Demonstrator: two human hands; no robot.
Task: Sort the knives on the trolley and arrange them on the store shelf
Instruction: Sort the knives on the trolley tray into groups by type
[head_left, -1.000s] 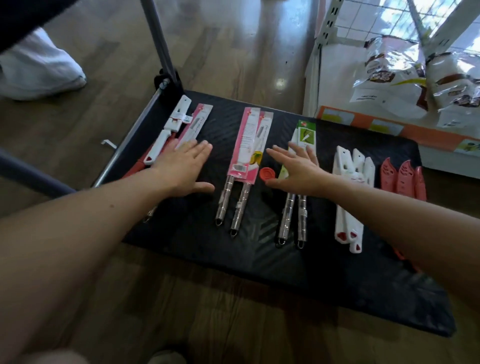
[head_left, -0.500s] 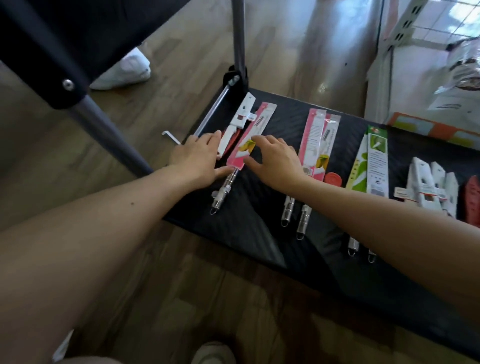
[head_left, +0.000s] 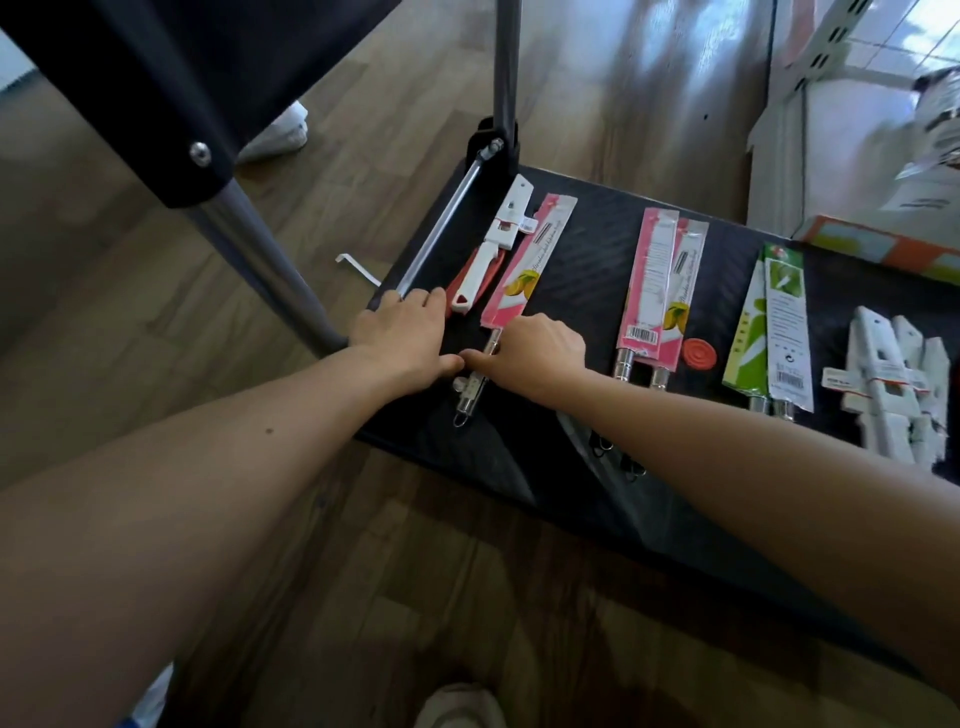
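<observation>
target: pink-sleeved knife (head_left: 524, 270), second from the left on the trolley deck (head_left: 597, 270), well left of the other pink pair (head_left: 657, 291)
long axis: runs near to far, tilted a little right at the far end
pointing: sleeve and blade end far; steel handle (head_left: 470, 395) with hang loop near, toward the person
right hand (head_left: 535, 348): sits on top of the handle just below the sleeve, knuckles up, fingers curled down, thumb laid leftward across the handle. Cannot tell whether it actually pinches the handle or just rests on it
left hand (head_left: 405, 332): flat on the deck just left of the handle, fingers straight and together, holding nothing. Fingertips reach the butt of the white-handled knife (head_left: 493, 244); thumb tip meets the right thumb
key relation: the handle lies directly under the right hand, loop end sticking out on the near side. Right hand is the nearer one, so a lift is its job, pulling along the axis toward the person
neighbours: the white-handled knife lies just left, near parallel, with a red knife (head_left: 457, 283) partly under it. Tight gap, so snag risk if the sleeve swings left
sorted groups: green-sleeved knives (head_left: 774, 322) and white sheathed knives (head_left: 893, 384) further right
shelf (head_left: 831, 156): far right, blurred, well apart
progress guess: sorting stage, nothing shelved that I can see
</observation>
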